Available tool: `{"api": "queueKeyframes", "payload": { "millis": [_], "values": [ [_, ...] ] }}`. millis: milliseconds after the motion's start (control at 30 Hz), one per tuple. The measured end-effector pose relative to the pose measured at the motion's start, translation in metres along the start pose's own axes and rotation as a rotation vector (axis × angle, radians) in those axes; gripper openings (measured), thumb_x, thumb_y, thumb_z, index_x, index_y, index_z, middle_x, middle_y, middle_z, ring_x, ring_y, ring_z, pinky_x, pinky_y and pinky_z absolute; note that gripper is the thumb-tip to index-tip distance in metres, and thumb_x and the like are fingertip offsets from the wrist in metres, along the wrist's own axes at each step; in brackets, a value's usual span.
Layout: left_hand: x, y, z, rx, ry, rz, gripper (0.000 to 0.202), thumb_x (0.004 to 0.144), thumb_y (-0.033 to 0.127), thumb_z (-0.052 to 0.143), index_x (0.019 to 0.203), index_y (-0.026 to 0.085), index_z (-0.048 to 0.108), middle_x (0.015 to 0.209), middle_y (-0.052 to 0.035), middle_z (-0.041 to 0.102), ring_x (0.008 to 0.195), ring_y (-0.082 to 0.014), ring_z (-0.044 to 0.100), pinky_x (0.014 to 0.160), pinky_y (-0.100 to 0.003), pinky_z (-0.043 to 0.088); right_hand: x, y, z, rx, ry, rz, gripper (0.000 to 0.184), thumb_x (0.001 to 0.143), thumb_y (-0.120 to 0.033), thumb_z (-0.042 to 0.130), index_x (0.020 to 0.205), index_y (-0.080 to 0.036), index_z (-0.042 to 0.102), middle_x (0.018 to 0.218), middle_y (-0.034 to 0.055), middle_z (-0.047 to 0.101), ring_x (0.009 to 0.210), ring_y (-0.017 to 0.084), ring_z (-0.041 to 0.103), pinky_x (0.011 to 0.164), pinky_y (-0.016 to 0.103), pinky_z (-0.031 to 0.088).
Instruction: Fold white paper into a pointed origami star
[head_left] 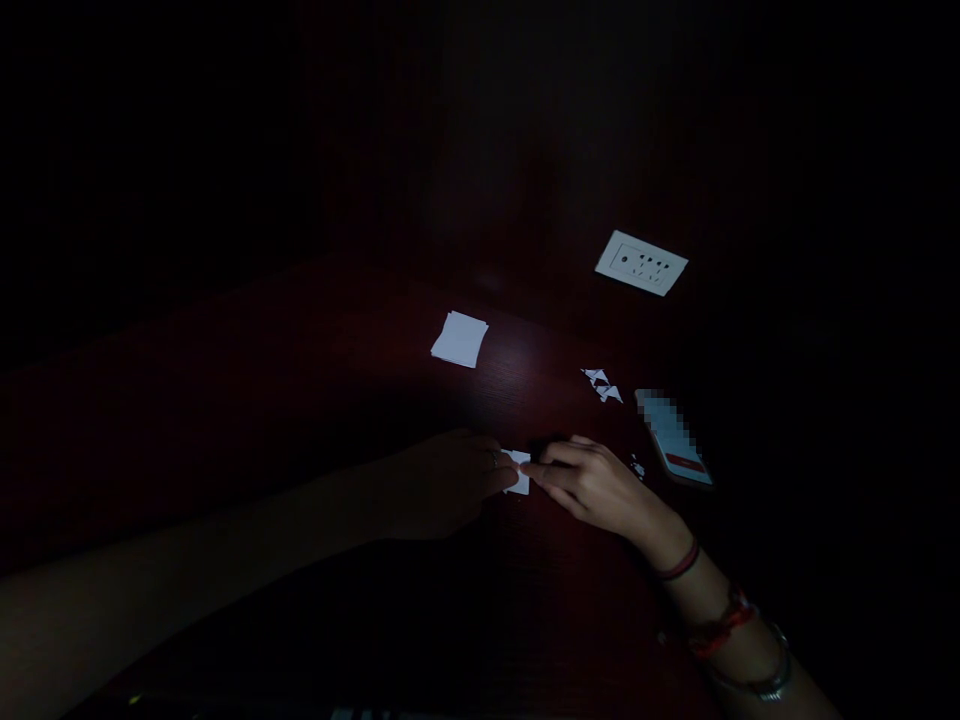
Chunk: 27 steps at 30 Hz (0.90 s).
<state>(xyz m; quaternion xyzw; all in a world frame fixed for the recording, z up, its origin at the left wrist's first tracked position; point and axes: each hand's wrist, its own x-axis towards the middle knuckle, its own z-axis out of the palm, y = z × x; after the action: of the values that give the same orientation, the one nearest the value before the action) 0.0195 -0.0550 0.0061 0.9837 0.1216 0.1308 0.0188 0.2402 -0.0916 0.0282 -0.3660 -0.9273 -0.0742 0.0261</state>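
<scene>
A small white piece of paper (520,474) lies on the dark reddish table between my hands, with its left part covered by fingers. My left hand (450,485), in shadow and wearing a ring, has its fingertips closed on the paper from the left. From the right, my right hand (589,480) reaches in with bent fingers, thumb and fingertip meeting the paper's right edge. Beyond them sits a stack of square white paper sheets (460,340). Several small folded white paper pieces (602,385) lie to the upper right of my right hand.
A lit phone (675,440) lies right of my right hand, its screen partly blurred. Tiny white scraps (637,467) rest beside the phone. A white wall socket (642,263) is at the back right. Most of the surroundings are too dark to make out.
</scene>
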Motion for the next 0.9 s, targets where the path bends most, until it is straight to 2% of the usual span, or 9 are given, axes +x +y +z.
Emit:
{"api": "queueKeyframes", "payload": {
  "millis": [333,533,667,800,900],
  "values": [
    [0.0,0.0,0.002,0.008,0.015,-0.009,0.036,0.075,0.011,0.043,0.111,0.016,0.042,0.107,-0.0059,0.053,0.103,-0.0209,0.043,0.085,-0.033,0.031,-0.001,0.002,-0.001,-0.002,-0.004,0.012,0.025,0.082,-0.021,0.041,0.103,-0.022,0.054,0.074,0.0011,0.053,0.069,0.013,0.048,0.07,0.028,0.035],
    [-0.004,-0.003,0.003,-0.023,0.008,0.003,0.044,0.073,0.008,0.044,0.116,0.016,0.039,0.114,-0.0051,0.049,0.104,-0.0218,0.04,0.087,-0.033,0.03,-0.008,0.011,0.003,0.046,0.038,0.107,0.021,0.082,-0.019,0.041,0.092,-0.018,0.059,0.074,0.0025,0.055,0.069,0.012,0.05,0.069,0.027,0.037],
    [-0.006,-0.007,0.003,-0.042,0.022,0.038,0.047,0.073,0.006,0.042,0.118,0.019,0.038,0.119,-0.0037,0.045,0.107,-0.0212,0.038,0.089,-0.034,0.03,-0.007,0.008,0.002,0.145,0.087,0.135,0.025,0.082,-0.019,0.04,0.101,-0.02,0.056,0.08,0.0025,0.055,0.071,0.012,0.05,0.069,0.025,0.038],
    [-0.005,-0.01,0.002,-0.074,0.026,0.046,0.048,0.072,0.004,0.042,0.118,0.02,0.039,0.119,-0.0027,0.044,0.108,-0.0203,0.038,0.089,-0.033,0.031,-0.003,0.001,-0.001,0.198,0.015,0.058,0.031,0.081,-0.016,0.042,0.108,-0.026,0.052,0.08,0.0009,0.053,0.069,0.01,0.05,0.066,0.023,0.038],
    [-0.005,-0.011,0.002,-0.089,0.044,0.05,0.05,0.072,0.004,0.042,0.118,0.021,0.038,0.12,-0.0022,0.044,0.108,-0.0199,0.038,0.089,-0.033,0.031,-0.002,-0.002,-0.003,0.209,-0.017,0.051,0.03,0.08,-0.015,0.041,0.106,-0.025,0.054,0.078,0.0009,0.052,0.067,0.01,0.05,0.064,0.022,0.039]
  ]
}}
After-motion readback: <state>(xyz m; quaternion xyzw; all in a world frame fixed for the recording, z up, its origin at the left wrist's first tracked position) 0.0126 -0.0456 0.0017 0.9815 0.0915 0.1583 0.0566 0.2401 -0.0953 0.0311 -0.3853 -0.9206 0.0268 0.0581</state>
